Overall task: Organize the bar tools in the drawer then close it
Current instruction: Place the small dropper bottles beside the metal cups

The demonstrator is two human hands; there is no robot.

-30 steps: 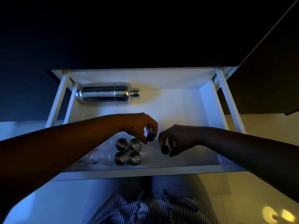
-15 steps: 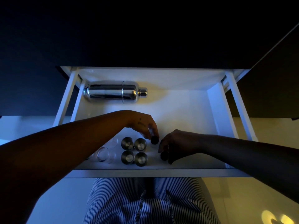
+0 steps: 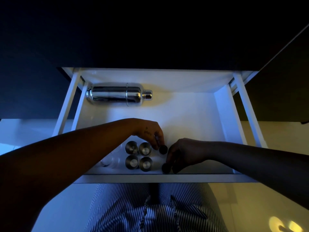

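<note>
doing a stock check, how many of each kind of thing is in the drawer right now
cocktail shaker: 1
steel cups: 4
small dark round pieces: 2, one at the left hand, one at the right hand
clear glasses: too faint to count
total countable: 7
</note>
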